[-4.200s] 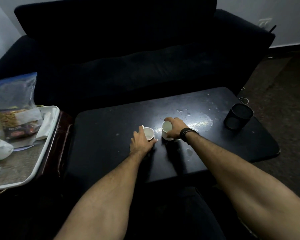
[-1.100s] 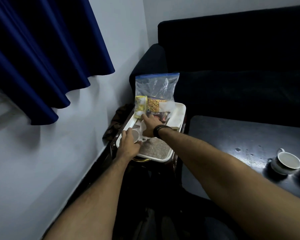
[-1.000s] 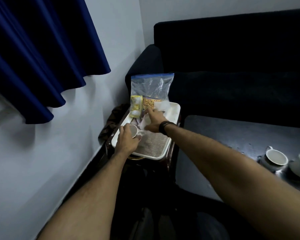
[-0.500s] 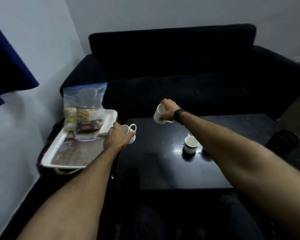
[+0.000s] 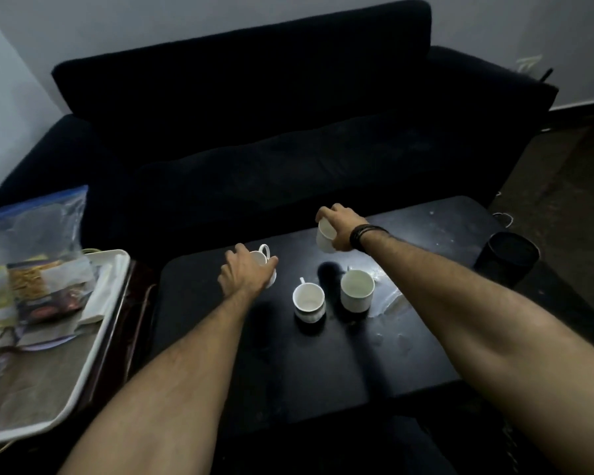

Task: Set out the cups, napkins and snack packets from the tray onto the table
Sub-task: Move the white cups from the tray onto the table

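Observation:
Two white cups stand side by side on the black table (image 5: 288, 378): one (image 5: 308, 302) with its handle pointing away, the other (image 5: 356, 290) to its right. My left hand (image 5: 246, 274) grips a third white cup (image 5: 263, 258) from above, low over the table, left of the standing pair. My right hand (image 5: 338, 226) holds a fourth white cup (image 5: 324, 236) tilted in the air behind the pair. The white tray (image 5: 93, 341) at the left carries a clear zip bag (image 5: 31, 231), snack packets (image 5: 38, 286) and white napkins (image 5: 100, 293).
A dark sofa (image 5: 271, 138) runs behind the table. A black cylindrical container (image 5: 506, 257) stands near the table's right end. Wet patches (image 5: 391, 303) shine on the tabletop right of the cups. The tray rests on a low dark stand beside the table's left edge.
Both hands have carried their cups from near the tray rightward over the table. The left hand has come down close to the tabletop; the right hand is now behind the two standing cups.

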Action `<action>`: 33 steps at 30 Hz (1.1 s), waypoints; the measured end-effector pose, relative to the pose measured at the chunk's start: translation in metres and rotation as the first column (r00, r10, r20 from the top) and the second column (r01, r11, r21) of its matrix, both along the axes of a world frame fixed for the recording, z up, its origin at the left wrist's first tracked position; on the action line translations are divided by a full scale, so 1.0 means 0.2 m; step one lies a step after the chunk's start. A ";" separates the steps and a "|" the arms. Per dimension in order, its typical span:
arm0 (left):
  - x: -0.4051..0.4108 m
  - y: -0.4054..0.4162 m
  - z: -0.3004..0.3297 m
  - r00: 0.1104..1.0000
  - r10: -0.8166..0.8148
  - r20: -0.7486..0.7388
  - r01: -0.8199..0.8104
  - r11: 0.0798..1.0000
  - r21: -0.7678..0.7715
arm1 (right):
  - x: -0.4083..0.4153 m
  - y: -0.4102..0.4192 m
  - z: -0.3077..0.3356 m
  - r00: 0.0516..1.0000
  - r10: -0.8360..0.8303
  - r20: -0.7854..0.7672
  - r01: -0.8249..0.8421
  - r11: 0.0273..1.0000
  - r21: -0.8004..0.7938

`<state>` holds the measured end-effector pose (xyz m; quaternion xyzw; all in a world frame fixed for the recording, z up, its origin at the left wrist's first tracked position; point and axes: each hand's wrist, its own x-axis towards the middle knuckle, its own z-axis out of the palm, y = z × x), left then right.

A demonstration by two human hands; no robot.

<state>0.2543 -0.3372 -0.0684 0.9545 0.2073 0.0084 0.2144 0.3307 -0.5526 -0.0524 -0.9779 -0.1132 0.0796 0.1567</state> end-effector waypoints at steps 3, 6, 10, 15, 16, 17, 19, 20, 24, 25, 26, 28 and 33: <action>0.10 -0.07 -0.07 0.999 0.041 -0.035 -0.042 0.999 -0.016 | 0.05 -0.02 -0.11 0.998 0.069 0.002 -0.068 0.994 -0.084; 0.16 -0.11 -0.14 0.991 0.103 -0.084 -0.108 0.992 -0.062 | 0.08 -0.02 -0.18 0.987 0.158 -0.014 -0.158 0.968 -0.197; 0.20 -0.17 -0.24 0.984 0.131 -0.119 -0.144 0.984 -0.104 | 0.12 0.00 -0.22 0.961 0.274 -0.046 -0.275 0.913 -0.303; 0.26 -0.19 -0.27 0.988 0.077 -0.136 -0.096 0.986 -0.139 | 0.16 0.01 -0.19 0.927 0.345 -0.145 -0.373 0.884 -0.283; 0.27 -0.18 -0.27 0.986 0.064 -0.151 -0.088 0.984 -0.157 | 0.16 -0.01 -0.18 0.932 0.327 -0.156 -0.356 0.905 -0.233; 0.27 -0.17 -0.27 0.985 0.050 -0.167 -0.079 0.982 -0.174 | 0.17 -0.02 -0.18 0.944 0.282 -0.169 -0.308 0.939 -0.154; 0.28 -0.13 -0.27 0.984 0.017 -0.179 -0.054 0.977 -0.207 | 0.16 -0.06 -0.17 0.974 0.156 -0.165 -0.156 0.988 0.016; 0.28 -0.12 -0.26 0.984 -0.006 -0.175 -0.034 0.973 -0.226 | 0.15 -0.07 -0.17 0.989 0.083 -0.122 -0.076 0.995 0.059; 0.25 -0.09 -0.25 0.987 -0.102 -0.127 0.061 0.954 -0.294 | 0.11 -0.03 -0.20 0.985 -0.166 -0.037 0.168 0.985 0.037; 0.24 -0.10 -0.25 0.988 -0.108 -0.112 0.068 0.948 -0.312 | 0.10 -0.01 -0.22 0.982 -0.181 -0.056 0.181 0.983 0.009; 0.23 -0.11 -0.25 0.989 -0.111 -0.100 0.072 0.941 -0.329 | 0.09 0.01 -0.23 0.981 -0.182 -0.073 0.182 0.983 -0.012; 0.21 -0.14 -0.25 0.988 -0.126 -0.091 0.087 0.933 -0.348 | 0.07 0.03 -0.24 0.980 -0.177 -0.088 0.177 0.984 -0.014; 0.19 -0.22 -0.25 0.985 -0.161 -0.068 0.140 0.959 -0.245 | 0.06 0.00 -0.18 0.983 -0.123 -0.136 0.120 0.992 -0.030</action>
